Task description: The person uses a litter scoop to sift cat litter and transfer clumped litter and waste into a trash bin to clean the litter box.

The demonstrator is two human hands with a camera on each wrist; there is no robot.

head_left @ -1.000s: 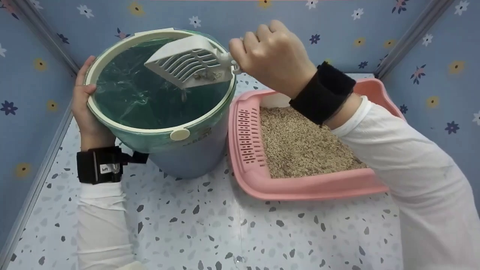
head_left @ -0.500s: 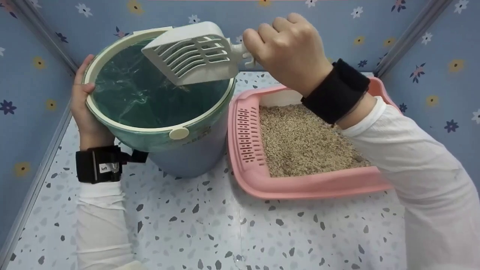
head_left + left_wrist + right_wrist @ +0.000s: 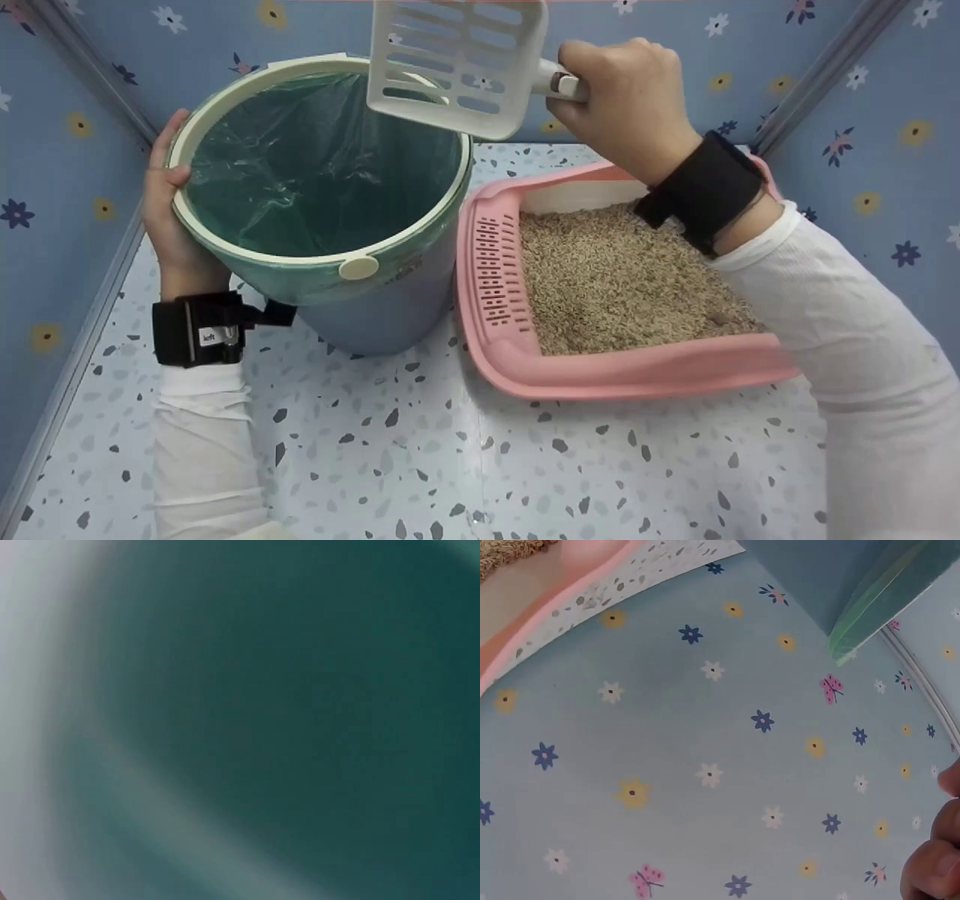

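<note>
My right hand [image 3: 626, 109] grips the handle of a white slotted litter scoop [image 3: 457, 60], its blade raised over the right back rim of the trash bin and partly cut off by the top of the head view. No litter shows on the blade. My left hand [image 3: 169, 217] holds the left side of the trash bin [image 3: 375, 315], thumb at the cream rim. A green plastic bag [image 3: 300, 187] lines the bin and folds over its outside. In the right wrist view, curled fingers [image 3: 934, 862] of my right hand show at the lower right edge.
A pink litter box [image 3: 600, 375] with tan granular litter [image 3: 615, 292] stands right of the bin, under my right forearm. Flowered blue walls [image 3: 885, 180] enclose the speckled white floor [image 3: 465, 457] at the back and sides. Blurred green fills the left wrist view.
The scoop has risen and moved right, its blade turning so the slots face the head camera; clumps on it a second ago are gone. My left hand stays at the bin.
</note>
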